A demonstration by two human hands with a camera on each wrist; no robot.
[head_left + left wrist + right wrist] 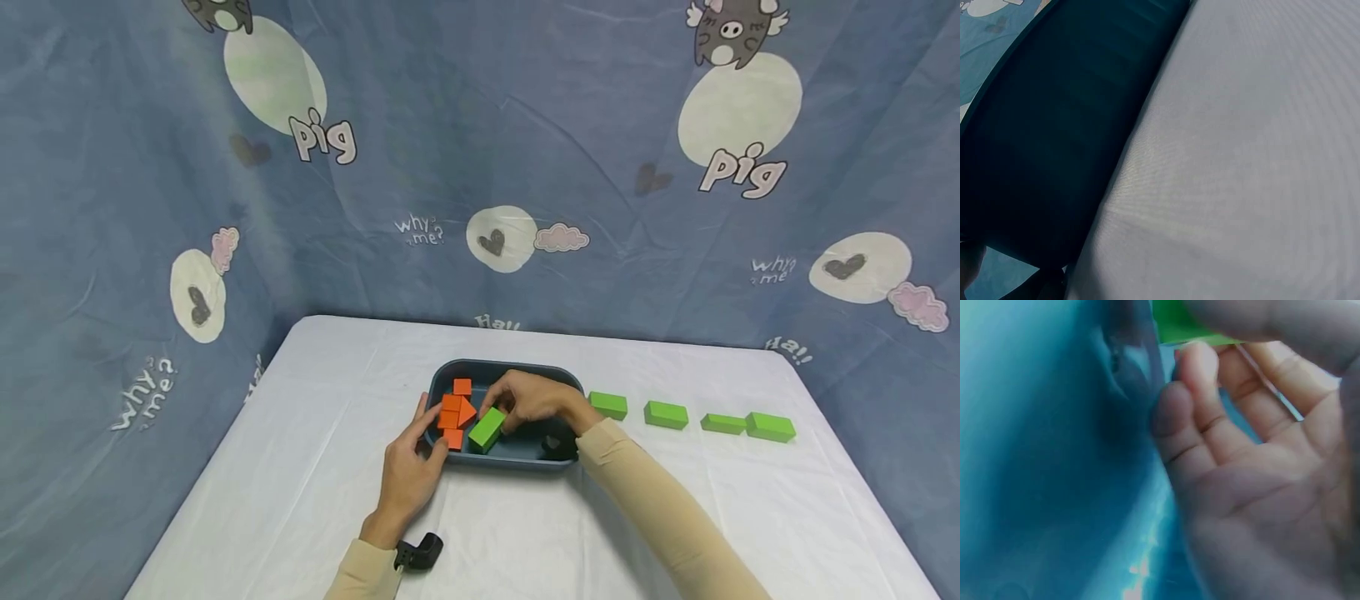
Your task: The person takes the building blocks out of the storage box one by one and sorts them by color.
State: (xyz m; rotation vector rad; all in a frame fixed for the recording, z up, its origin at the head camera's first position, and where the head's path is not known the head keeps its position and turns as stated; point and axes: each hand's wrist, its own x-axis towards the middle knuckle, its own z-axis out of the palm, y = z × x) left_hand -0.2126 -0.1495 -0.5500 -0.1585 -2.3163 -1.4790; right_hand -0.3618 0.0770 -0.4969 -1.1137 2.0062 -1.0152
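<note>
A dark blue tray (517, 465) sits on the table. Its left end holds several orange blocks (450, 408), crowded together. My right hand (536, 396) reaches into the tray and pinches a green rectangular block (486, 430), which stands tilted just right of the orange ones. In the right wrist view, thumb and fingers meet at that green block (1179, 325). My left hand (408, 471) grips the tray's left end, thumb at the near corner and fingers along the side. The left wrist view shows mostly the tray's wall (1066, 125).
Several more green blocks (666, 415) lie in a row on the white table (300, 500), to the right of the tray. The nearest of them (607, 405) is close to the tray's right rim. A blue printed curtain (420, 283) hangs behind the table.
</note>
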